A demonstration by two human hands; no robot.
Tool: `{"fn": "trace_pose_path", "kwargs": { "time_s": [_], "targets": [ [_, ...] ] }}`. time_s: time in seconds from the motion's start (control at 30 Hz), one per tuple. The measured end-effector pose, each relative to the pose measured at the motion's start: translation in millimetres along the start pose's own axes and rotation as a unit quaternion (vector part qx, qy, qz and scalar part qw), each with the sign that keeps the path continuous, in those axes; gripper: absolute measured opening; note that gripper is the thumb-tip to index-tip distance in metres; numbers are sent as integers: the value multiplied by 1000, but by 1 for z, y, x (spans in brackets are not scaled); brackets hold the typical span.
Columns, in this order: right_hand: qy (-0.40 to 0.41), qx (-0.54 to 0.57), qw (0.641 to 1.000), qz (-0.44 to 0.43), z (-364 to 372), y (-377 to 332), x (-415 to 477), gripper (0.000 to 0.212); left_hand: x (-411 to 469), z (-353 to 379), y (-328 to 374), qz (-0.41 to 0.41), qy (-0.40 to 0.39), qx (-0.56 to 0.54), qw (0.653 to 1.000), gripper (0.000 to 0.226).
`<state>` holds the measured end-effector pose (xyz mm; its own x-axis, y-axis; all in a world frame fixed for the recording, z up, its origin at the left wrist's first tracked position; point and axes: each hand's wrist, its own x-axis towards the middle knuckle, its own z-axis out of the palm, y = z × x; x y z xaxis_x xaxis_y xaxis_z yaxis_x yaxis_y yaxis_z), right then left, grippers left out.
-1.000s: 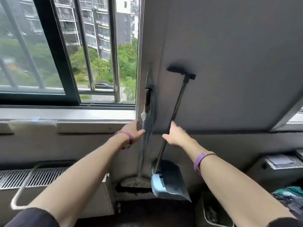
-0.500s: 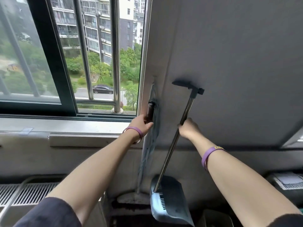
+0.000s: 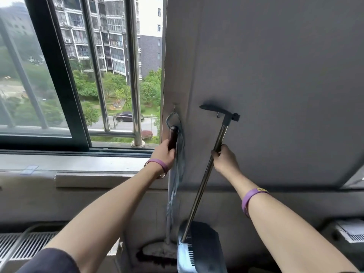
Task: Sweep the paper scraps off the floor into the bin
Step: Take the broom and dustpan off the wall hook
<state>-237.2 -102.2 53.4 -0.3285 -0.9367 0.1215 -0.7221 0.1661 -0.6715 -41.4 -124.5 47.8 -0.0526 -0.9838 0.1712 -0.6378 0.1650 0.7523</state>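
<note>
Beside the window (image 3: pixel 82 75), left hand (image 3: pixel 164 154) grips the broom (image 3: pixel 173 135) handle top. Right hand (image 3: pixel 224 160) grips the dustpan (image 3: pixel 199 247) pole; both tools lean on the wall (image 3: pixel 285 75).

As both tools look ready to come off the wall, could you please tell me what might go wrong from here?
1. The left hand grips the broom handle, whose loop hangs on a small hook; pulled outward rather than lifted, it may snag.
2. The right hand grips the dustpan handle well above the pan, which could swing into the broom head close beside it.
</note>
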Motion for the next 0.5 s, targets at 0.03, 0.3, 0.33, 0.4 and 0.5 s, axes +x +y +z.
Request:
{"fn": "trace_pose_path", "kwargs": {
  "time_s": [0.03, 0.3, 0.33, 0.4, 0.5],
  "targets": [
    [1, 6, 1000, -5, -2, -1, 0, 25, 1, -3, 3, 5, 2, -10, 1000, 22],
    [21, 16, 999, -33, -17, -13, -5, 22, -10, -20, 17, 85, 30, -200, 976, 12],
    [26, 21, 999, -34, -18, -14, -5, 22, -12, -23, 23, 88, 27, -225, 970, 8],
    [21, 20, 998, -46, -21, -18, -9, 23, -21, -29, 33, 93, -9, -242, 966, 8],
    [-28, 22, 998, -59, -20, -20, -20, 23, -34, -24, 36, 102, -84, -206, 970, 10]
  ]
}}
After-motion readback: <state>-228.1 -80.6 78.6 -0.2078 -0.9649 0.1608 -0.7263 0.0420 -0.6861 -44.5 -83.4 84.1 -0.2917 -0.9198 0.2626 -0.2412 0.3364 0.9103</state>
